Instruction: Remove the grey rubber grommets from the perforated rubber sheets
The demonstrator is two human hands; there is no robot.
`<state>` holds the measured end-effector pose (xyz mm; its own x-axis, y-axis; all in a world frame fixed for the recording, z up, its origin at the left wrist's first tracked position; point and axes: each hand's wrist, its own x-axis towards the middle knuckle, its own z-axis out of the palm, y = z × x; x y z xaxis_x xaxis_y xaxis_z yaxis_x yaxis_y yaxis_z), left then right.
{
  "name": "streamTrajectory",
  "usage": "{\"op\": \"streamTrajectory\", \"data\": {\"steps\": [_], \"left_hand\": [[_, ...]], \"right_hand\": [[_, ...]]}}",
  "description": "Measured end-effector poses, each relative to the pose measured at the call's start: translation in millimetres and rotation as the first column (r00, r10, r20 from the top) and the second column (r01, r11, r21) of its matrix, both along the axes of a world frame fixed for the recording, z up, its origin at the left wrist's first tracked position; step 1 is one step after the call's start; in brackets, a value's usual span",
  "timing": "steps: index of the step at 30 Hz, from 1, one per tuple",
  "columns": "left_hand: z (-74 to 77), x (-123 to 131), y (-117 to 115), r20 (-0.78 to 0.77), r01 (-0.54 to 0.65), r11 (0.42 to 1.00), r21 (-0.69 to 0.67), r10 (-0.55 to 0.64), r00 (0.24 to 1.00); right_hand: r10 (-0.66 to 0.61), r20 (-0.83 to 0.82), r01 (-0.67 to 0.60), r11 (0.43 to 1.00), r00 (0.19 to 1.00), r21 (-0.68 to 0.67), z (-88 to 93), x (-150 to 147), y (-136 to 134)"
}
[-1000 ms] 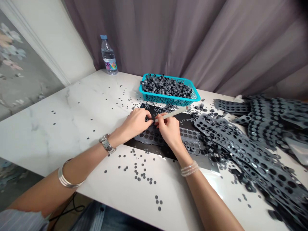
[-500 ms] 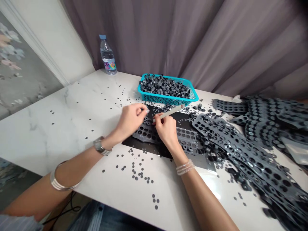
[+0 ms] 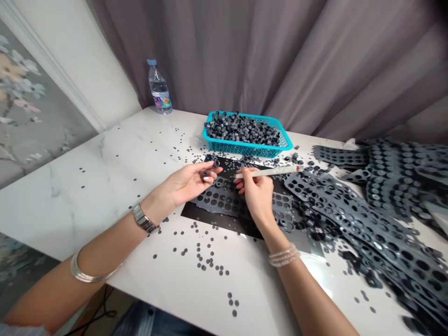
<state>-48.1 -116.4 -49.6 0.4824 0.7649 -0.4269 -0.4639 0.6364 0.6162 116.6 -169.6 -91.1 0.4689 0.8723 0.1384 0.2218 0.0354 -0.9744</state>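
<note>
My left hand (image 3: 182, 185), palm turned up, pinches a small black rubber cap (image 3: 216, 164) at its fingertips. A second dark piece (image 3: 205, 173) shows between the lower fingers. My right hand (image 3: 259, 192) is closed around a slim white stick-like tool (image 3: 276, 171) with a brownish rear end. Its tip points left, toward the left fingers but apart from them. Under both hands lies a grey rubber sheet (image 3: 226, 201) with rows of round holes, resting on a black mat (image 3: 188, 211). My right hand covers part of the sheet.
Behind the mat stands a turquoise basket (image 3: 247, 148) heaped with small black caps. Perforated grey sheets (image 3: 371, 228) and loose caps (image 3: 315, 219) pile up at the right. Small black discs (image 3: 210, 254) are scattered over the white table (image 3: 105, 186). A water bottle (image 3: 161, 93) stands at the back left.
My left hand has turned palm up and opened out from a closed pose, showing the dark pieces. My right hand has shifted right, and the stick tool now lies flatter.
</note>
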Motion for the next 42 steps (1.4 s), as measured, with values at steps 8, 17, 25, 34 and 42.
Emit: {"op": "streamTrajectory", "data": {"steps": [8, 17, 25, 34, 42], "left_hand": [[-1.1, -2.1, -0.4, 0.049, -0.001, 1.0, -0.025, 0.002, 0.999], [2.0, -2.9, -0.2, -0.055, 0.017, 0.999, 0.044, -0.014, 0.998], [-8.4, -2.3, -9.5, -0.792, 0.609, 0.508, 0.61, 0.37, 0.485], [-21.3, 5.2, -10.8, -0.784, 0.792, 0.301, 0.531, 0.529, 0.325], [1.2, -4.7, -10.5, -0.723, 0.475, 0.556, 0.682, 0.419, 0.549]], "right_hand": [[0.026, 0.017, -0.026, 1.0, 1.0, -0.015, -0.7, -2.1, -1.3], [0.095, 0.111, -0.092, 0.995, 0.989, -0.028, -0.9, -4.3, -0.9], [0.196, 0.334, -0.186, 0.981, 0.922, -0.063, 1.5, -7.5, -2.4], [0.208, 0.428, -0.184, 0.978, 0.88, -0.098, 4.3, -9.4, -1.6], [0.183, 0.529, -0.135, 0.982, 0.828, -0.13, 6.5, -15.2, 0.1]]}}
